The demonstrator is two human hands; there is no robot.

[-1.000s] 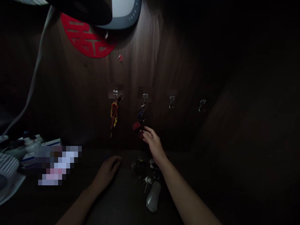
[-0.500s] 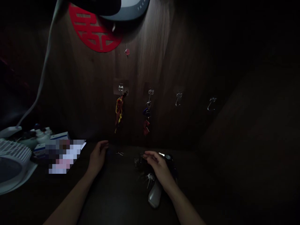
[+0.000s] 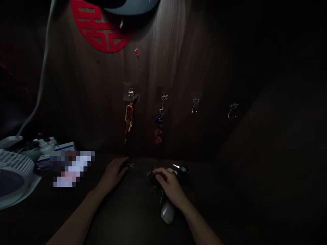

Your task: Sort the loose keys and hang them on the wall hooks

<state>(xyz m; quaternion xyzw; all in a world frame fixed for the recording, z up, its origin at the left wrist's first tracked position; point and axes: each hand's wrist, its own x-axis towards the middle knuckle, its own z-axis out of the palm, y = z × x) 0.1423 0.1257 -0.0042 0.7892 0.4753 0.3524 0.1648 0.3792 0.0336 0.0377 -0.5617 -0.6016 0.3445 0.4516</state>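
Observation:
My left hand [image 3: 114,174] rests low over the dark desktop, fingers stretched out and thumb apart. Its fingertips are beside a small shiny metal piece [image 3: 131,165], perhaps a hook; whether they touch is unclear. My right hand [image 3: 170,186] hovers over or touches a dark pile of keys, fingers extended and thumb slightly apart. Some keys [image 3: 148,174] show by its fingertips, and a key with a bright blade [image 3: 180,168] lies behind it. Under its wrist is a grey rounded object [image 3: 168,212], possibly a computer mouse. Dim light hides details of the pile.
On the wall, a red and yellow cord [image 3: 129,119] and a keyring with a red tag [image 3: 158,136] hang from hooks. Two bare hooks [image 3: 195,106] are farther right. A white slatted appliance [image 3: 16,170], small boxes [image 3: 65,147] and a blurred-out sheet [image 3: 76,166] occupy the left.
My left hand has moved right, to the small metal piece, and its fingers have stretched out. My right hand has shifted slightly left and down over the keys. The view has tilted a little.

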